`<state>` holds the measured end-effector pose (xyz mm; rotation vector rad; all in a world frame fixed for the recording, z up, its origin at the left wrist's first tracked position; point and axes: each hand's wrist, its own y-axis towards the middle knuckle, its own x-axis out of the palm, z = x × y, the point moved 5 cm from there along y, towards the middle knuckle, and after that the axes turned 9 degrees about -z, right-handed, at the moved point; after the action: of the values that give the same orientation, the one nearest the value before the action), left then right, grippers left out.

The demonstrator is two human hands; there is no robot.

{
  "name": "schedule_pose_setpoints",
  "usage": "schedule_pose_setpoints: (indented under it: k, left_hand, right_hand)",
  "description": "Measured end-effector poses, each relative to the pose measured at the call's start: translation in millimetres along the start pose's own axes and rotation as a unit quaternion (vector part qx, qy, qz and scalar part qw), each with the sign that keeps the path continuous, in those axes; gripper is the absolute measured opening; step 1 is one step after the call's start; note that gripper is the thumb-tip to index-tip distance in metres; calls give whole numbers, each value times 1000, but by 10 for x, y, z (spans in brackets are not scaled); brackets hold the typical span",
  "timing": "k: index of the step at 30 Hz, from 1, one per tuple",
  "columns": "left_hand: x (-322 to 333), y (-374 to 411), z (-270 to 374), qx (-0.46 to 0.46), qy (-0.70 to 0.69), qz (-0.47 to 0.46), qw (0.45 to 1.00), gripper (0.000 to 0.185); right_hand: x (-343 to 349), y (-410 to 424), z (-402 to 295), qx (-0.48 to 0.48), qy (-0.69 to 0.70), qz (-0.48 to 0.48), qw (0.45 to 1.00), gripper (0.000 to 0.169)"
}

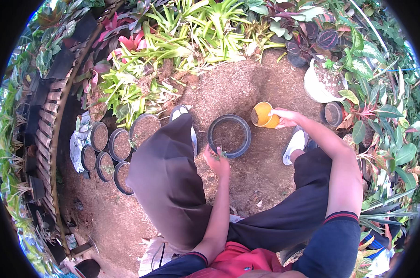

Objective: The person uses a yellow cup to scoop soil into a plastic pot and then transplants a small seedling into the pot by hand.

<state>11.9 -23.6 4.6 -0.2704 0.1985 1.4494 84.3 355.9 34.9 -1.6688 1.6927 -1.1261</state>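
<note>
In my right hand (287, 117) is a yellow plastic cup (267, 114), tipped on its side with its mouth facing left. Some brown soil shows inside the cup. My left hand (217, 162) pinches a small green plant cutting (219, 155) at the near-left rim of a round black plant pot (249, 136). Thin roots or stems of the cutting reach over the inside of that pot, where brown soil (227, 133) is visible. The pot stands on the ground between my feet, with the cup just to its upper right.
Several black pots filled with soil (120, 144) stand left of my knee, some with small sprigs. Uprooted green bromeliad-like plants (210, 31) lie heaped ahead. A white tub (317, 83) and a small dark pot (333, 114) are at the right. A slatted rack (51, 125) runs along the left.
</note>
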Motion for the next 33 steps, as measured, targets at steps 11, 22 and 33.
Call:
schedule_pose_setpoints:
  k: [11, 22, 33]
  left_hand:
    - [-18, 2, 75, -6, -14, -10, 1000, 46]
    - [-73, 6, 99, -13, -10, -37, 999, 43]
    - [-49, -1, 121, 15, 2, -28, 999, 42]
  right_hand:
    - [728, -752, -816, -100, -120, -44, 987, 78]
    - [2079, -884, -1110, -357, -658, 116, 653, 111]
    - [1846, -935, -1165, -445, -677, 196, 553, 109]
